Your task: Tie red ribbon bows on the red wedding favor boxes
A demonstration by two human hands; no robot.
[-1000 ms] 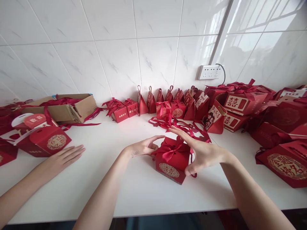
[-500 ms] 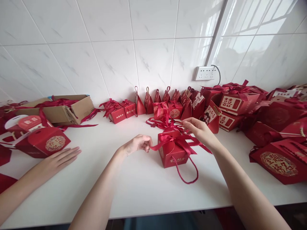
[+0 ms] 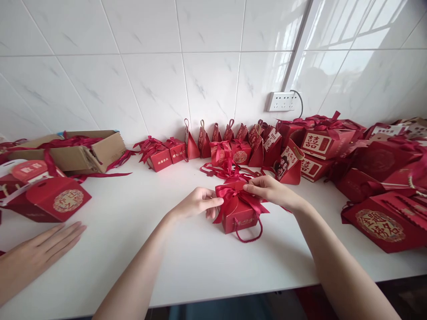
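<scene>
Red box point(image 3: 239, 213), shiny red bow point(image 3: 228, 194).
It has pale writing point(image 3: 245, 222) and a rope handle point(image 3: 248, 241); left fingers point(image 3: 216, 203) and right fingers point(image 3: 251, 190) pinch the bow.

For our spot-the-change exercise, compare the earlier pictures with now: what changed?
The gift box has turned, its rope handle now in front. The left hand and right hand have moved from its sides to its bow. The other person's hand has drawn back. The cardboard box stayed put.
</scene>
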